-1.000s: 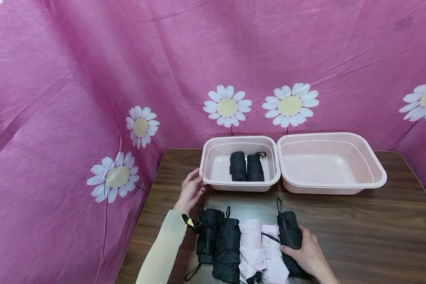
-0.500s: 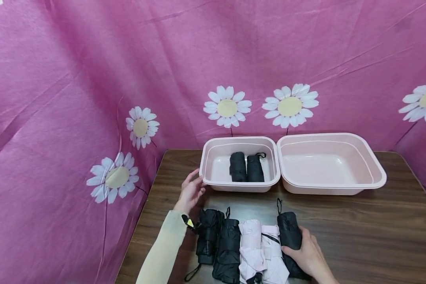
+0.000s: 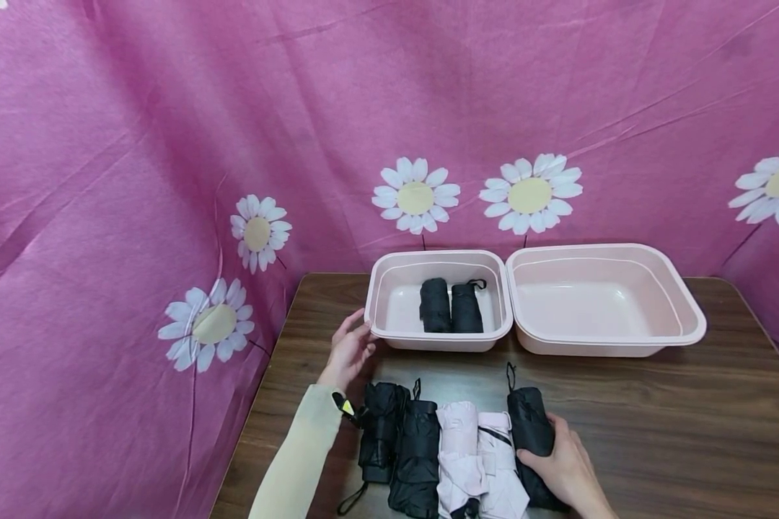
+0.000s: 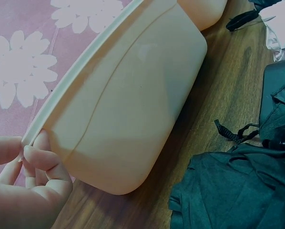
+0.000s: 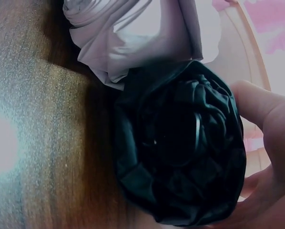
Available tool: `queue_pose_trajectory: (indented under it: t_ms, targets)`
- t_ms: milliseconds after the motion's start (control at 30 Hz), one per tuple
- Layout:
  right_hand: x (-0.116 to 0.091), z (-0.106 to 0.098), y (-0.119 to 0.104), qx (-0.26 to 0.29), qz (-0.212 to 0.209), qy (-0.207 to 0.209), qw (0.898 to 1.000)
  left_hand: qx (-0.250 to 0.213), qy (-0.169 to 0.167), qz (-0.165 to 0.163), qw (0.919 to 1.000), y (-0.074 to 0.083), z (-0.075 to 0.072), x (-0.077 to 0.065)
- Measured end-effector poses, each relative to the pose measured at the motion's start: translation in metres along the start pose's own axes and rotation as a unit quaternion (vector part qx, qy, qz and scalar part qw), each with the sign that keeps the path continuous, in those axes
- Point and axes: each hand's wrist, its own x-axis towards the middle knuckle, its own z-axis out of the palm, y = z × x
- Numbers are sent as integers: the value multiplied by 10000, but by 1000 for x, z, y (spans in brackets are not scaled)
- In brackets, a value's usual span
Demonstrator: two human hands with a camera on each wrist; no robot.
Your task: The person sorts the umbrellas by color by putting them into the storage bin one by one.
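My left hand (image 3: 348,351) pinches the rim of the smaller pale pink basin (image 3: 438,344) at its left corner; the left wrist view shows thumb and fingers on that rim (image 4: 80,67). Two short black folded umbrellas (image 3: 436,305) lie side by side inside. My right hand (image 3: 568,465) holds a folded black umbrella (image 3: 531,425) from its right side, thumb across the top. In the right wrist view this umbrella's round end (image 5: 180,148) faces the camera. Directly left of it lie two white folded umbrellas (image 3: 459,440), then two black ones (image 3: 417,458).
A larger pale pink basin (image 3: 606,346) stands against the smaller one's right side, with nothing in it. Both are at the back of the brown wooden table (image 3: 675,418). Behind hangs a pink cloth (image 3: 337,108) with white daisies.
The black umbrella and my right hand have shifted very slightly to the right. My left hand stays on the basin's rim.
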Motion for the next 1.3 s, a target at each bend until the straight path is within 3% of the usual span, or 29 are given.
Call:
queue_pose_trajectory:
  t_ms: [400, 1033, 1300]
  targets:
    - [0, -11, -5, 150, 56, -42, 9999, 92, 33, -19, 10000, 0, 0, 1]
    - [-15, -38, -26, 491, -398, 655, 9958, 171, 7, -5, 9999, 1, -3, -1]
    - [-22, -47, -35, 706, -826, 1299, 9856, 175, -8, -61, 9998, 1, -1, -2]
